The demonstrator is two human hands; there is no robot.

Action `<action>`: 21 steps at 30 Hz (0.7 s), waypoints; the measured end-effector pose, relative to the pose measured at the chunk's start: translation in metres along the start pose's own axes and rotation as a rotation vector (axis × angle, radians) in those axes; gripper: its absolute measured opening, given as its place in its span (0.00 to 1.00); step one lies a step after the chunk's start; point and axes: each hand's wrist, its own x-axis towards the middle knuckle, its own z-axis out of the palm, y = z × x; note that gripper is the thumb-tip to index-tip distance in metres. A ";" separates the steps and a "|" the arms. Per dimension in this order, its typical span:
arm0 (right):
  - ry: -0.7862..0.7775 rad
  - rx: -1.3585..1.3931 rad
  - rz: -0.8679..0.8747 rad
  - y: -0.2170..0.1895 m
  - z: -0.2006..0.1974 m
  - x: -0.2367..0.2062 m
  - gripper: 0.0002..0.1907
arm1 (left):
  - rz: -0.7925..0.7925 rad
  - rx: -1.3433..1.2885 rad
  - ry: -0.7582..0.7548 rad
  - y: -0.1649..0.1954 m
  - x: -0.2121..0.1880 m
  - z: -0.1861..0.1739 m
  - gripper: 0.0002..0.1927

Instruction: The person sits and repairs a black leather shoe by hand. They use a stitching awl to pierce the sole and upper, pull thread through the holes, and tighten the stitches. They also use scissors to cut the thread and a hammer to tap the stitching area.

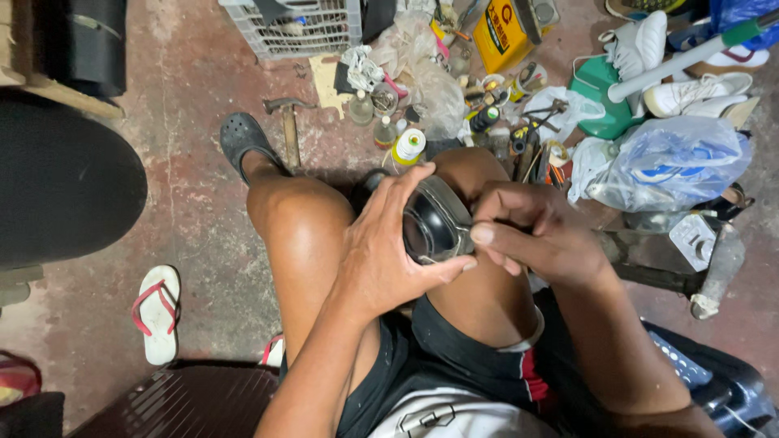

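— What takes up most of the room from where you stand?

— The stained red concrete floor [203, 162], and on the left a big black rounded shape [65, 186] I can't identify. Behind the person's knees there's a heap of clutter: a white plastic crate [296, 28], a yellow can [499, 34], a pair of white sneakers [690, 73] and a bluish plastic bag [673, 162] with something blue inside.

— And the person?

— Seated, bare knees up, in black shorts [462, 357]. One foot in a dark grey clog [242, 142].

— What are the hands on?

— A black shoe [434, 223], resting between the knees, against the right thigh, with its dark opening turned up. The left hand [385, 251] wraps round its near side, fingers spread over the top and the thumb along the lower edge. The right hand [527, 231] is curled tight at the shoe's right edge, thumb and fingers pinched together there; whether they grip a needle or only the rim, I can't tell.

— Smaller things?

— A hammer [290, 122] lies on the floor beside the clog, a white flip-flop with red straps [157, 312] sits off to the left, and a spool of pale thread [409, 146] stands just beyond the shoe.
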 end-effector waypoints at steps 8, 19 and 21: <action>0.160 0.588 -0.674 -0.057 -0.029 -0.036 0.02 | -0.030 -0.006 0.064 -0.008 0.000 0.001 0.52; 0.298 -0.651 -0.448 -0.040 0.025 -0.027 0.09 | 0.087 0.004 0.146 0.011 -0.009 0.007 0.51; 0.339 -0.786 -0.408 -0.045 0.027 -0.029 0.10 | 0.157 0.046 0.180 0.014 -0.007 0.009 0.51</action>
